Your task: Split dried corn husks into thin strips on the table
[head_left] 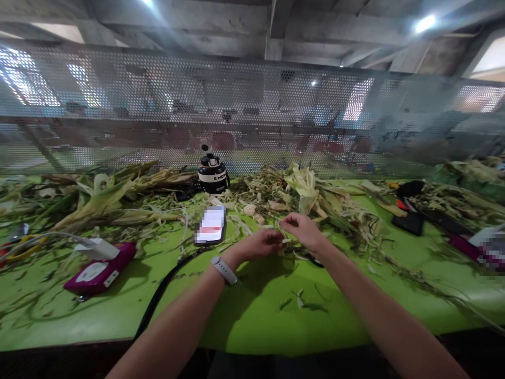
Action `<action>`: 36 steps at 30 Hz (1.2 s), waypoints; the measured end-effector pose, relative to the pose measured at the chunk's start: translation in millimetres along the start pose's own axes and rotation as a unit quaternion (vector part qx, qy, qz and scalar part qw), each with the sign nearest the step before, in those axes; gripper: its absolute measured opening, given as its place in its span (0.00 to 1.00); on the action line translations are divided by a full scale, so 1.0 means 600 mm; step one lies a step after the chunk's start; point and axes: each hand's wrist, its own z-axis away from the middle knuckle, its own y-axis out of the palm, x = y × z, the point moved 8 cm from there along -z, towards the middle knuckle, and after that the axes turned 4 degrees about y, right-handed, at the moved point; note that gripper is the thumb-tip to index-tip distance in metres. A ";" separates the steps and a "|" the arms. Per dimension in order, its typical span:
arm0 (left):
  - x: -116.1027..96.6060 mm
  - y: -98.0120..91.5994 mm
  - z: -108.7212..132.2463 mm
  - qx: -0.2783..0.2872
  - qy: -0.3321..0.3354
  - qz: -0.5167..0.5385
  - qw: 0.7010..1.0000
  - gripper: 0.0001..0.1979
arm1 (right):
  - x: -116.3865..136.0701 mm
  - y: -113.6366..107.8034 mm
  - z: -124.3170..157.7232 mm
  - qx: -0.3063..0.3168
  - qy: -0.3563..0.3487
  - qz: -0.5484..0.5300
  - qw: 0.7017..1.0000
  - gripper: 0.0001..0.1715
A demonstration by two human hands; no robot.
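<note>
Over the green tabletop (260,316), my left hand (262,243) and my right hand (303,230) meet with their fingertips close together. A pale strip of plant leaf, like corn husk (289,240), shows between them. Thumb and forefinger of my right hand pinch it from above. The fingers of my left hand curl around its near end, partly in shadow. A white watch band (224,270) circles my left wrist. Behind my hands lies a heap of dried husks and leaves (302,189). Dark scissor-like handles (313,259) lie partly hidden under my right wrist.
A lit phone (210,225) lies left of my hands, with a black bottle (213,173) behind it. Further left are a purple power bank (100,269) with a white plug, cables and more husks (98,197). A perforated metal screen (252,113) stands behind the table.
</note>
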 end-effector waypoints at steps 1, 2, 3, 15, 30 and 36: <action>-0.004 0.002 0.002 0.013 0.000 0.014 1.000 0.10 | 0.003 -0.003 0.001 -0.017 -0.008 0.005 1.000 0.10; -0.009 0.003 0.003 0.020 0.002 0.029 0.999 0.10 | 0.007 -0.008 0.003 -0.041 -0.021 0.013 0.999 0.10; -0.014 0.003 0.004 0.022 0.006 0.047 0.999 0.10 | 0.013 -0.014 0.005 -0.066 -0.037 0.023 0.997 0.10; 0.004 0.028 0.009 -0.007 -0.096 0.248 0.964 0.18 | 0.039 -0.014 0.017 -0.082 -0.116 0.010 0.990 0.13; 0.007 -0.011 0.007 -0.125 -0.067 0.202 0.969 0.21 | 0.004 0.006 0.006 0.009 0.015 -0.214 0.977 0.19; 0.002 -0.011 0.009 -0.114 -0.072 0.173 0.976 0.21 | 0.000 -0.010 0.003 -0.054 -0.002 -0.236 0.970 0.19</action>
